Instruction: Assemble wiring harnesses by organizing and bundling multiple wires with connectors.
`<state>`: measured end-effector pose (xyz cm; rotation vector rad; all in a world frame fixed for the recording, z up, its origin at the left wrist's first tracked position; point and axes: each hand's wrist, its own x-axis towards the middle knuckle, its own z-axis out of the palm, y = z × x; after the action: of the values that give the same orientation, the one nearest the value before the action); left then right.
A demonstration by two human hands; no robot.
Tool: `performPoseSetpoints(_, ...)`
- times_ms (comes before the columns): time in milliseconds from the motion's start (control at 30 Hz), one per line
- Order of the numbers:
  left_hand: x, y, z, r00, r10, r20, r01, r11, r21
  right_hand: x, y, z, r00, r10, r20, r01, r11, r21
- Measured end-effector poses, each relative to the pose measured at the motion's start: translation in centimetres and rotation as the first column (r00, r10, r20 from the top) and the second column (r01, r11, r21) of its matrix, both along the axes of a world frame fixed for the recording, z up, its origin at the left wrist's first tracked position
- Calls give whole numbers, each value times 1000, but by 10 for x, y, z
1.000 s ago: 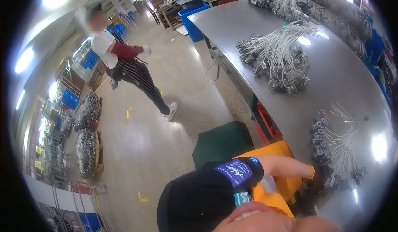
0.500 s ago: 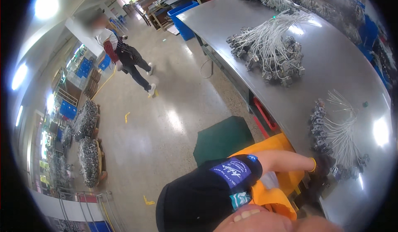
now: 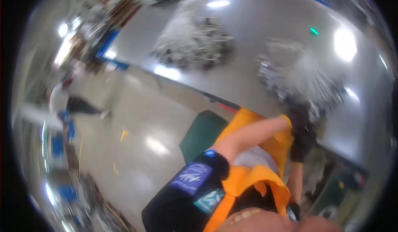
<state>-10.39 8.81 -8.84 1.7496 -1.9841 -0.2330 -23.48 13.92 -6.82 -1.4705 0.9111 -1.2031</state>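
My left hand [image 3: 297, 117], in a dark glove with a yellow cuff, reaches to the near edge of the metal table [image 3: 253, 29]. Just below it is my right hand [image 3: 303, 146], gloved in the same dark colour, its arm coming up from the lower edge. The two gloves overlap in the picture, and blur hides their fingers. Beside them lies a fanned row of small metal parts with white wires [image 3: 309, 78]; the left glove is at its near end. Whether either hand holds one of these parts cannot be made out.
A larger heap of wired metal parts [image 3: 195, 45] lies farther left on the table. A dark green block-like thing [image 3: 201, 134] stands on the floor by my orange apron [image 3: 248, 126]. Across the floor at far left is a person [image 3: 76, 99]; a blue bin [image 3: 110, 49] stands by the table's end.
The view has swung to the right, so the table and heaps appear farther left. My right glove and forearm show more plainly now, close to the left. The picture has blurred.
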Motion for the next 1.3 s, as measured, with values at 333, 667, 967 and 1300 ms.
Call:
performPoseSetpoints(333,15,16,16,894,-45,-446,-72,967,-243,-8,-2,18,808,-356,-469,-68,735,-675)
performPoseSetpoints(667,11,40,43,657,97,-747,-103,994,39,-1,26,21,997,53,-52,-43,983,178)
performPoseSetpoints(967,122,51,118,966,-203,157,237,941,-243,22,24,41,866,375,330,-499,618,607)
performPoseSetpoints(1300,65,30,71,971,-16,237,86,953,-289,32,-29,14,985,-152,-86,127,961,-246)
